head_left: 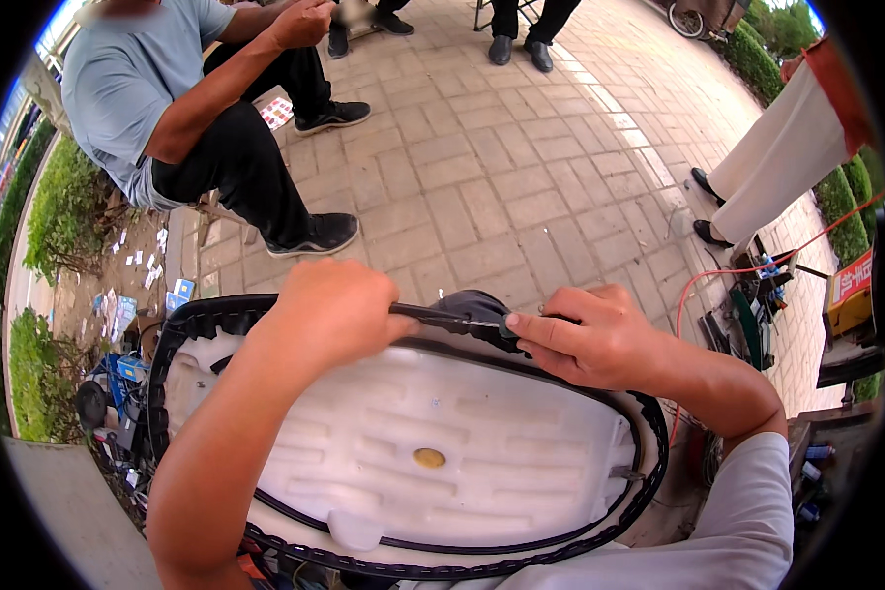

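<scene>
An upturned seat with a white plastic base [501, 452] and a black cover edge [654, 442] spans the lower middle, close to me. My left hand [334, 315] is closed at its far rim, gripping the black cover edge. My right hand [585, 334] is closed on a small tool [511, 324] with a dark green handle at that same rim, and a thin dark strip runs between the two hands. Whether that strip is part of the tool or of the trim is unclear. My forearms hide parts of the seat's left and right sides.
A seated person [147, 98] is at upper left, others' legs [511, 29] at top and a standing person's white trousers [777, 128] at right. Scattered boxes and tools [128, 374] lie left; a red hose [683, 300] crosses the paving [482, 177] near equipment [747, 315].
</scene>
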Tool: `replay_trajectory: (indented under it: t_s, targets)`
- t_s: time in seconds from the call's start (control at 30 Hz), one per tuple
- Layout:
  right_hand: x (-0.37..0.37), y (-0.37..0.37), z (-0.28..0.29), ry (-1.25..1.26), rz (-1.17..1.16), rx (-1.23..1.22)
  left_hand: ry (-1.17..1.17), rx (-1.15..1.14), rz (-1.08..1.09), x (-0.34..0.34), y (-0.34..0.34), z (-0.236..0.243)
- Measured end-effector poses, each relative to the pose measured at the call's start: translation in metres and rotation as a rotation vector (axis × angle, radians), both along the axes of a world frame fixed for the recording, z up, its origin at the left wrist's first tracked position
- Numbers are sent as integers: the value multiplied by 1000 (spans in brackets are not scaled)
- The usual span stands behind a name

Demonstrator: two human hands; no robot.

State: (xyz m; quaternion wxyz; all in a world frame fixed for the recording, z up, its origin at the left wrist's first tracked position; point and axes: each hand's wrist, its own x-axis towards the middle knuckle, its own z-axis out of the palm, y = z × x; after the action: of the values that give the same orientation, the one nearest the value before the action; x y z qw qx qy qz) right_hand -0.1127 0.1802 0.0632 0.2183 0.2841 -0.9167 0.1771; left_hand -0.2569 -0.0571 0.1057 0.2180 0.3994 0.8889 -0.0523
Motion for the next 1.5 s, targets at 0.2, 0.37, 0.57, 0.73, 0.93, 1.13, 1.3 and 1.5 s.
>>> replay_trajectory:
  t_s: [0.2, 0.37, 0.57, 0.73, 0.93, 1.13, 1.3, 1.5]
  targets:
    - [8, -10, 13, 19, -52, 168, -20, 48, -37, -3, -5, -5]
    - [16, -10, 2, 70, -49, 248, -12, 101, -41, 0, -6, -10]
    - [-11, 5, 17, -58, 50, 233, -43, 116, -70, 0, -4, -13]
    - [-35, -3, 29, -235, 86, 162, -44, 128, -72, 0, -4, -14]
    - [-52, -11, 34, -336, 120, 107, -49, 142, -64, -4, -9, -9]
    - [-47, -17, 45, -491, 17, -57, -95, 311, -73, -6, -9, -10]
    - [-51, -13, 46, -605, 16, -152, 44, 342, -137, -1, -5, -18]
    - [-72, 13, 14, -534, 259, -254, 82, 312, -116, 4, -2, -19]
